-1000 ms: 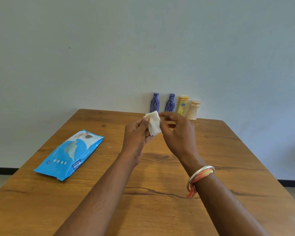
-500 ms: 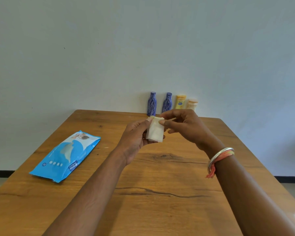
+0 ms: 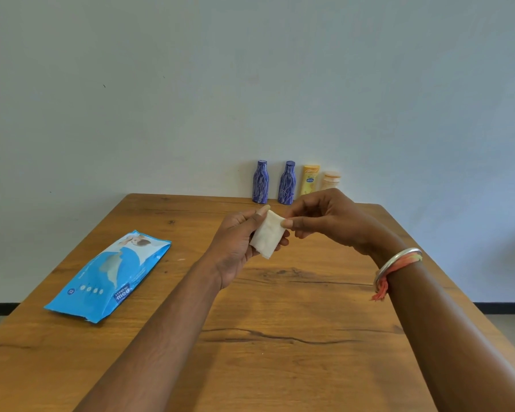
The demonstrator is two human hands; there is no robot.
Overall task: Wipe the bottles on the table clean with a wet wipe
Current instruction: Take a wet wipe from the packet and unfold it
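Observation:
A folded white wet wipe is held above the middle of the wooden table. My left hand grips its left side, thumb on top. My right hand pinches its upper right corner between thumb and forefinger. Along the wall at the table's far edge stand two blue patterned bottles, a yellow tube-shaped bottle and a pale peach bottle. My right hand hides the lower part of the peach bottle.
A blue wet wipe pack lies flat on the left side of the table. A silver bangle and an orange thread circle my right wrist. A pale wall rises right behind the bottles.
My right hand has turned and shifted to the right, its wrist now out to the side. The wipe has dropped a little and is held flatter between both hands.

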